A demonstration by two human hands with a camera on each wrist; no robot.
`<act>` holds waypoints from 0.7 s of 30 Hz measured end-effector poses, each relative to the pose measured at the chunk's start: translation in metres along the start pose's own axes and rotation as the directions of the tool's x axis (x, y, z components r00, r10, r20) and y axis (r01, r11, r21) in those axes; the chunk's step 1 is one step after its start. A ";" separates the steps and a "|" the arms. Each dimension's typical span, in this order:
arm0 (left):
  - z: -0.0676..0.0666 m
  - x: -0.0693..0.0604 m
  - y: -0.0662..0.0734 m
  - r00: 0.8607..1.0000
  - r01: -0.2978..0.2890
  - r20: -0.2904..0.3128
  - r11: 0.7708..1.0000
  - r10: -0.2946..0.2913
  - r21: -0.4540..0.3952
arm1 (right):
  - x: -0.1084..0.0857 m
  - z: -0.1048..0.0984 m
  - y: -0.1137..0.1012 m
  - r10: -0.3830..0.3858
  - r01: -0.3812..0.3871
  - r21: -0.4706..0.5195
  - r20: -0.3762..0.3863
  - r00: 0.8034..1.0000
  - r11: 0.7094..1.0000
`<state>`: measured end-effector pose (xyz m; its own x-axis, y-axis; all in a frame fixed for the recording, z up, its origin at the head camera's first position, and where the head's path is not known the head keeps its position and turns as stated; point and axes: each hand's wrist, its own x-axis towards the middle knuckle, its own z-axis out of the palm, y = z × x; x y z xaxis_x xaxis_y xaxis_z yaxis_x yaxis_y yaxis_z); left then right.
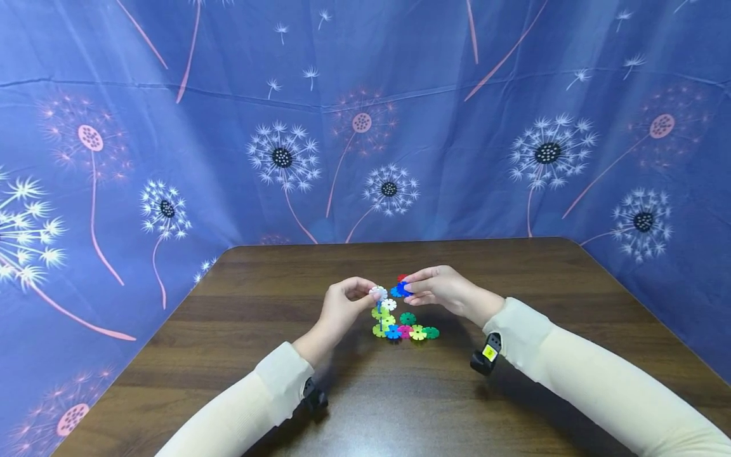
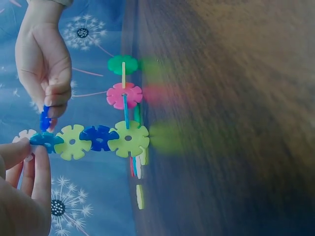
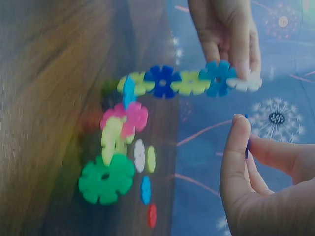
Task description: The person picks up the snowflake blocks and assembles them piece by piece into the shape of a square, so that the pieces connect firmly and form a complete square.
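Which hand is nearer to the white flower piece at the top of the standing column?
The left hand: it pinches the white flower piece. The right hand is apart, to its right, holding a dark blue piece.

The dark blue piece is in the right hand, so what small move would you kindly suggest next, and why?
I'd probably bring the dark blue piece across to the white piece topping the chain: the right hand pinches it, not yet joined, while the left hand grips the chain's top end.

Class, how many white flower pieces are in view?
2: one white piece pinched by the left hand, and a loose white piece on the table. More may be hidden.
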<state>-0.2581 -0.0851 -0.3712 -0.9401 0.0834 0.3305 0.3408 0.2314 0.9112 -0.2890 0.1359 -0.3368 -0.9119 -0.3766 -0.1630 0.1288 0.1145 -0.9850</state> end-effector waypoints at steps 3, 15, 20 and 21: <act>-0.001 -0.001 0.001 1.000 -0.006 -0.012 1.000 0.006 0.018 | -0.004 0.006 -0.002 -0.002 0.002 0.033 0.011 1.000 0.999; 0.000 -0.003 0.004 0.999 -0.039 -0.030 0.997 0.041 0.068 | -0.009 0.020 -0.005 0.041 -0.047 0.147 0.038 0.998 0.988; 0.000 -0.003 0.004 0.999 -0.025 -0.030 0.998 0.026 0.050 | -0.008 0.022 -0.003 0.051 -0.057 0.198 0.030 0.998 0.978; 0.000 -0.003 0.004 0.999 -0.019 -0.032 0.999 0.020 0.049 | -0.008 0.023 -0.003 0.053 -0.057 0.208 0.028 0.998 0.976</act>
<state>-0.2536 -0.0847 -0.3682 -0.9325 0.0573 0.3566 0.3580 0.2770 0.8917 -0.2731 0.1179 -0.3337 -0.8925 -0.3959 -0.2162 0.2593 -0.0579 -0.9641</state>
